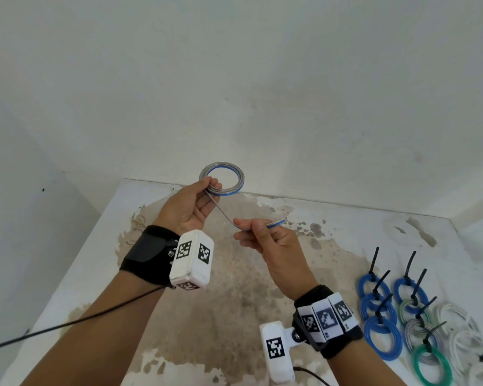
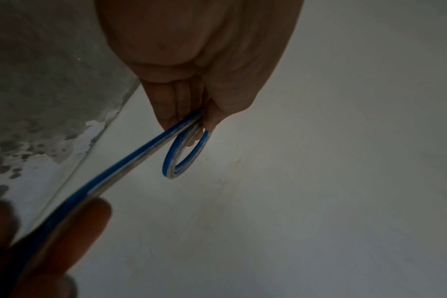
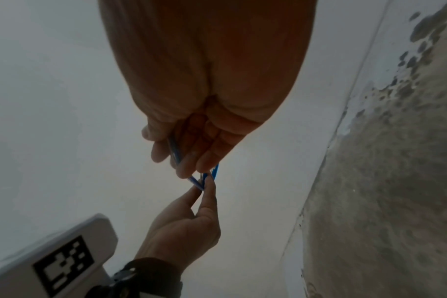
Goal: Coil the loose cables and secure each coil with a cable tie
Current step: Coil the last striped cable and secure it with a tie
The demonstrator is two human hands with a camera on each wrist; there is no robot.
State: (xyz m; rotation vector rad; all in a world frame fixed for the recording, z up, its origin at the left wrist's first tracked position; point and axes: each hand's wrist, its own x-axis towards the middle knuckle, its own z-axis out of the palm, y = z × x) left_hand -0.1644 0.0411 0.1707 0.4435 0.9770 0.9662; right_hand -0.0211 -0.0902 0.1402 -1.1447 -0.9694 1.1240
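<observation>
Stained white table [image 1: 332, 218]: left hand [image 1: 190, 207] pinches the blue-grey coil [image 1: 222, 178]; right hand [image 1: 271, 240] grips its tail [image 1: 276, 222]. Best kept taut, laid flush on the previous turn.

You face a white table [image 1: 332, 218] with a wide brown stain [image 1: 234, 288] across its middle, flaking toward twelve o'clock. Behind it rises a plain white wall [image 1: 234, 79], scuffed toward two o'clock. At nine o'clock, off the table's edge, a second wall [image 1: 17, 218] runs down beside you.
</observation>
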